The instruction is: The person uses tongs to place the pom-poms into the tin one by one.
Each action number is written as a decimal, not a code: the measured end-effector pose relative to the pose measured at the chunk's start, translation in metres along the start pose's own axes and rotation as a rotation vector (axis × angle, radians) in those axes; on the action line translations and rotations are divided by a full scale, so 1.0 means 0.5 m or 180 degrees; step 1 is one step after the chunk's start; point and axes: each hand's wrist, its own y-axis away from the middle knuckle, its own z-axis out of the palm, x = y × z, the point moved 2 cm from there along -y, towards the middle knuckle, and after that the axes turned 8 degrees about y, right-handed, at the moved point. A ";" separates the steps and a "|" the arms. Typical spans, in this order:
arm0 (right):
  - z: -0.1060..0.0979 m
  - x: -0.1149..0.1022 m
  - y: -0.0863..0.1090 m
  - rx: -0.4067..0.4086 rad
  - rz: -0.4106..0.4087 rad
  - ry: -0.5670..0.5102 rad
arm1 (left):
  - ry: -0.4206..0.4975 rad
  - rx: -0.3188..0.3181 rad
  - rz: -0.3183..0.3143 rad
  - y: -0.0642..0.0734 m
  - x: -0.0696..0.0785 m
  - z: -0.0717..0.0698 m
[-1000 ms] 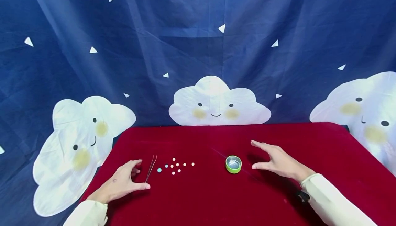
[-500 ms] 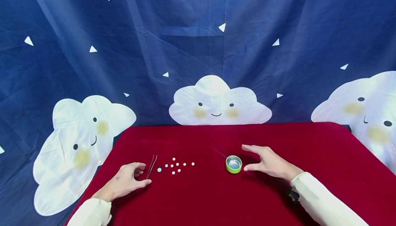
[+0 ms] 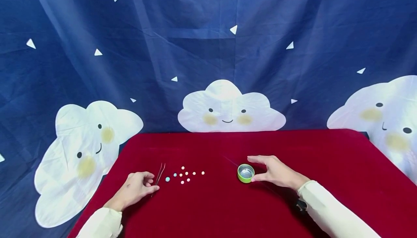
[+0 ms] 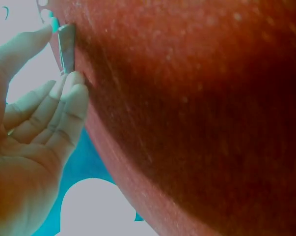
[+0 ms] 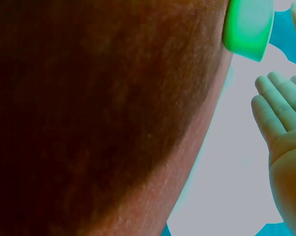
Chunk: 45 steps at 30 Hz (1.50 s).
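The red cloth point(image 3: 211, 209) looks matt and fuzzy, the tweezers point(image 4: 68, 46) metallic, the tin point(image 3: 244, 180) shiny inside.

My deep red, cloth-covered tabletop point(image 3: 215, 209) stretches out before me. To my left lie slim tweezers point(image 3: 158, 178), their prongs parted at the far end. Just right of them sit two blue beads point(image 3: 167, 179), then seven pale beads point(image 3: 186, 173) in a loose scatter. Well apart, to my right, a round green tin point(image 3: 243, 181) stands upright and uncovered, silvery inside.
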 end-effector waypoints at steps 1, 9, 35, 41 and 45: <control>0.002 0.000 -0.001 -0.0010 -0.0013 -0.0012 | 0.0004 0.0038 -0.0032 0.000 0.001 0.001; 0.011 -0.001 -0.010 -0.0089 0.0001 -0.0105 | 0.0052 0.0215 -0.0214 -0.002 0.005 0.007; 0.016 0.000 -0.018 -0.0150 0.0092 -0.0115 | 0.0116 0.0919 -0.0310 -0.012 -0.002 -0.005; 0.016 0.000 -0.014 -0.0175 0.0116 -0.0114 | 0.0146 0.1282 0.0018 -0.006 -0.001 -0.008; 0.016 -0.002 -0.014 -0.0183 0.0098 -0.0097 | 0.0327 0.1281 0.0027 -0.004 -0.002 -0.008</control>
